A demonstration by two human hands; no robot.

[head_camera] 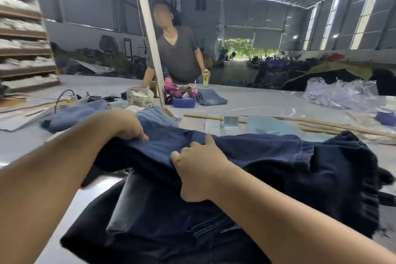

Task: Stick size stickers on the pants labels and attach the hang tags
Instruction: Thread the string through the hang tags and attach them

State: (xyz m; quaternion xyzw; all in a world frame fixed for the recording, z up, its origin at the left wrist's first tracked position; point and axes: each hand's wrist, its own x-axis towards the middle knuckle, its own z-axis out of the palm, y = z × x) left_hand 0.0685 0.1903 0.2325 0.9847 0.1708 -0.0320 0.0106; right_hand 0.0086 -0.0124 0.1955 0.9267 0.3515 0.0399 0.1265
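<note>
Both hands are on the dark pants (267, 152), which lie across the desk (246, 100) directly under my grip. My left hand (126, 123) has its fingers curled over the far fold of the denim, closed on the cloth, thumb side down against it. My right hand (198, 169) is closed on the near edge of the same fold, knuckles bent, thumb raised and resting on the fabric. The two hands are near each other, left slightly farther out than right, with a ridge of bunched denim between them. Beneath and nearer than my grip lies more dark denim, one panel faded grey. To the right of my grip the pants end in a frayed dark hem. Beyond my left hand sits a lighter blue pair (70, 113). Beyond my right hand, flat on the desk, lie white paper tags (230, 123) beside thin wooden sticks (214, 117). Farther out stand a blue tray (183, 102), a folded pair of jeans (211, 97) and a white box (140, 97). A person (179, 53) stands at the far side of the desk, one hand on a bottle (205, 78). Clear plastic bags (340, 92) are piled far right. I cannot tell whether any label is exposed.
</note>
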